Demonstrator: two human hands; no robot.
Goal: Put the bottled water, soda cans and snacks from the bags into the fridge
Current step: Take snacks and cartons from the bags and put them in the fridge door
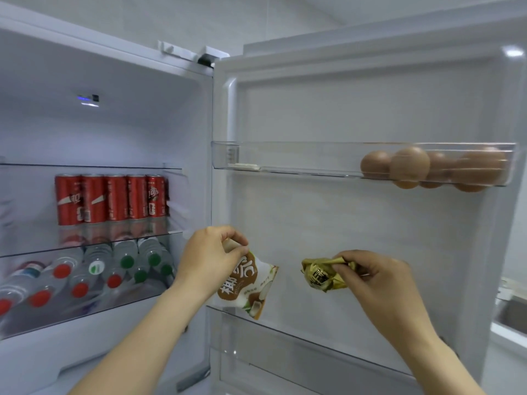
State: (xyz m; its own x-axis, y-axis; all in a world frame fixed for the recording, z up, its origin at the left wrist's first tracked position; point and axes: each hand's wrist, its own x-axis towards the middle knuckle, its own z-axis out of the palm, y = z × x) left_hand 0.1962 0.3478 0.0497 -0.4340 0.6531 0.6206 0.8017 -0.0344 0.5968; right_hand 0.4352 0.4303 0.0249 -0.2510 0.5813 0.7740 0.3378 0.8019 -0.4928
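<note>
Two snack packets held in front of the open fridge door (356,109)

The left hand (211,252) pinches the top edge of a white-and-brown snack packet (248,286), which hangs with its lower corner just at the rim of the lower door shelf (328,344). The right hand (379,277) grips the crumpled end of a gold snack packet (322,273) between thumb and curled fingers, holding it in the air near the door's inner panel, apart from the first packet. Brown eggs (410,166) sit at the right end of the clear upper door tray (285,158). Inside the fridge, red soda cans (111,199) stand in a row on a glass shelf (119,236), and water bottles (85,272) lie on their sides below it.
</note>
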